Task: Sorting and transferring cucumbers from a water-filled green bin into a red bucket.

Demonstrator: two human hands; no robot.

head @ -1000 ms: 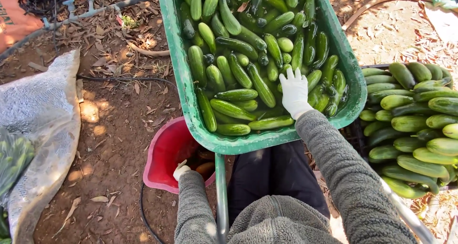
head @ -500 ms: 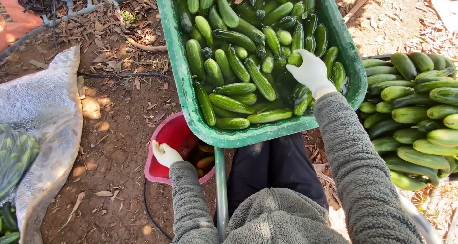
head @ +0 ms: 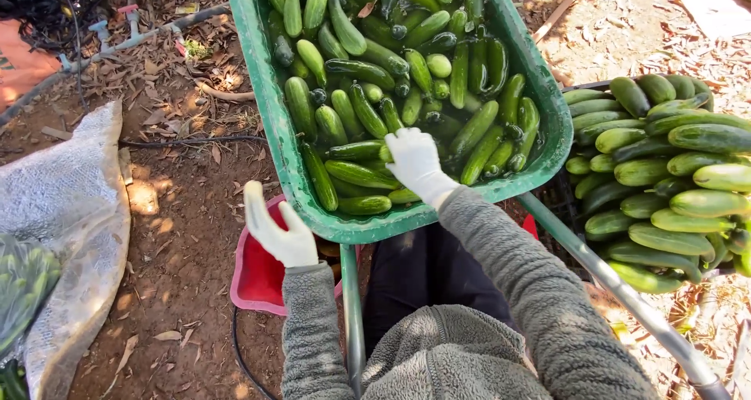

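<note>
Now | right hand (head: 415, 159) fingers down among cucumbers (head: 368, 111), grip unclear | left hand (head: 278, 228) fingers spread, empty

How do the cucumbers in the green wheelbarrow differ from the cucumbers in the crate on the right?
The wheelbarrow cucumbers look slimmer and darker green; the crate cucumbers look thicker and paler. Those in the wheelbarrow lie at mixed angles, while those in the crate are stacked mostly side by side. The right hand rests among the wheelbarrow cucumbers; no hand touches the crate ones. The left hand is open above the red tub. Both piles are whole green cucumbers.
</note>
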